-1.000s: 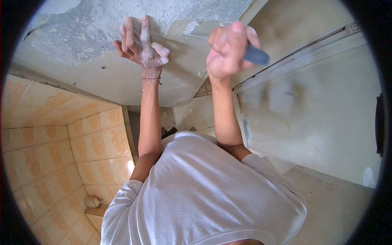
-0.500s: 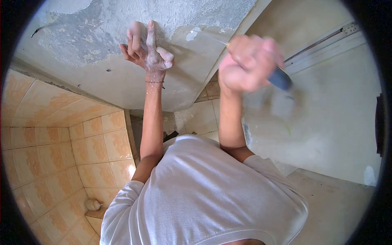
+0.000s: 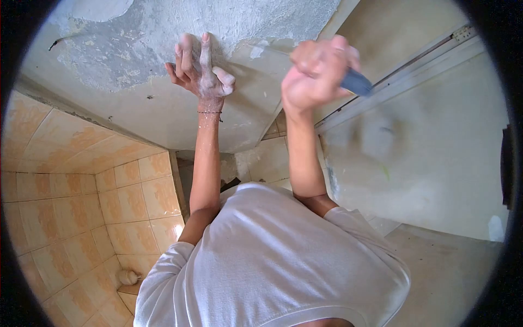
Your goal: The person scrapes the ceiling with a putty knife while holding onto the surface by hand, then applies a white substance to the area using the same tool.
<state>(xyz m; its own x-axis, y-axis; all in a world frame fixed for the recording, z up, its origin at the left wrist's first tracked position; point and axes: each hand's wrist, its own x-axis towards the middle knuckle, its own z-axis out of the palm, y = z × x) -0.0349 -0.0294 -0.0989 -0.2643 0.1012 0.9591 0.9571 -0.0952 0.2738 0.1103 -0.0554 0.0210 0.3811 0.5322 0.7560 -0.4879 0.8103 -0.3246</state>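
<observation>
My left hand [image 3: 206, 79], dusted white, rests against the wall [image 3: 120, 60] with its fingers spread. Around its fingertips the paint is gone and rough grey plaster shows. A pale chipped patch [image 3: 259, 49] sits at the paint's edge, between my two hands. My right hand [image 3: 318, 76], slightly blurred, is wrapped round the dark blue-grey handle of what looks like a screwdriver [image 3: 357, 83]. The handle's end sticks out on the right of the fist. A thin shaft points left toward the chipped patch; whether its tip touches the wall cannot be made out.
Orange-patterned tiles [image 3: 54, 229] cover the walls of a nook at lower left, with a small whitish object [image 3: 128, 277] on a ledge there. A pale door-like panel [image 3: 414, 158] stands at right, with a metal hinge [image 3: 464, 34] at its top. The wall's corner edge runs past my right hand.
My right hand has shifted left toward the chipped patch, still gripping the screwdriver. My left hand keeps its place on the wall; the view has tilted slightly.
</observation>
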